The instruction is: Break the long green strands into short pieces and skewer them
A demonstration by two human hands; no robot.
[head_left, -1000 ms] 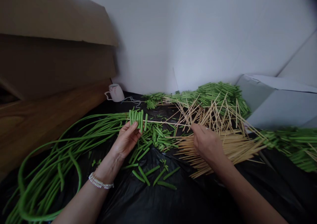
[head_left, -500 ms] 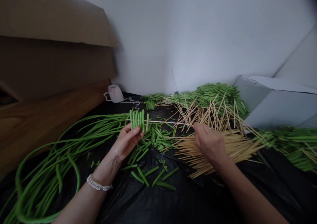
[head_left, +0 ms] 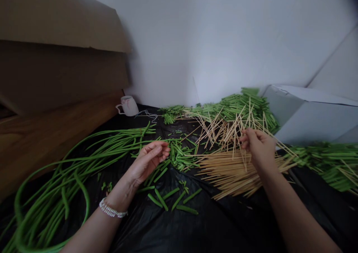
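Note:
My left hand, with a white beaded bracelet at the wrist, hovers beside a heap of cut green bean pieces. Its fingers are loosely curled and hold nothing visible. Over the scattered bamboo skewers is my right hand, loosely bent and with nothing visible in it. Beyond it, a slightly blurred row of bean pieces tops the pile of skewered beans. A thick bundle of bare skewers lies below the right hand.
Long uncut beans curl along the left. Loose pieces lie on the black plastic sheet. A white mug stands at the back, a cardboard box left, a pale box right, more skewered beans far right.
The skewer of bean pieces has left both hands, and a blurred row now shows on the back pile. My right hand has moved right and up; my left has stayed nearly in place.

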